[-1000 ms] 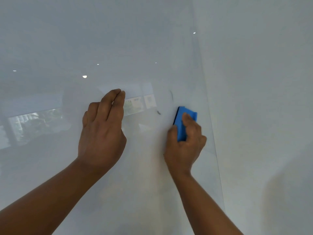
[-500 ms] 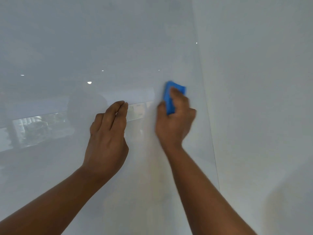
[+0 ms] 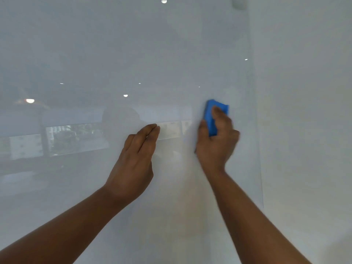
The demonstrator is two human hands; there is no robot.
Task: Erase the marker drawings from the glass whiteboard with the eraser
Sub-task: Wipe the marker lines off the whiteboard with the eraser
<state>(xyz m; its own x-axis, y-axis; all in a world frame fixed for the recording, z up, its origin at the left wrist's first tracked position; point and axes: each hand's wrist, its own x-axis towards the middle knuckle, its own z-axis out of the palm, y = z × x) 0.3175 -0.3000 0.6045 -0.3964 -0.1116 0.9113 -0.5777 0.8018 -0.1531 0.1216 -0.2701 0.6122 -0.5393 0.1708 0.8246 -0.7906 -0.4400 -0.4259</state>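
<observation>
The glass whiteboard (image 3: pixel 114 54) fills most of the view and mirrors ceiling lights and a window. I see no marker strokes on it. My right hand (image 3: pixel 217 143) grips a blue eraser (image 3: pixel 211 117) and holds it flat against the glass close to the board's right edge. My left hand (image 3: pixel 137 162) rests on the glass to the left of it, fingers straight and pointing up, holding nothing.
The board's right edge (image 3: pixel 255 130) runs top to bottom just right of the eraser. Beyond it is a plain white wall (image 3: pixel 304 111). A small fitting (image 3: pixel 238 2) sits at the board's top right corner.
One second ago two small dark marks lay left of the eraser. My right hand swept the eraser up and left over them, then back right. The marks are gone. My left hand stayed put.
</observation>
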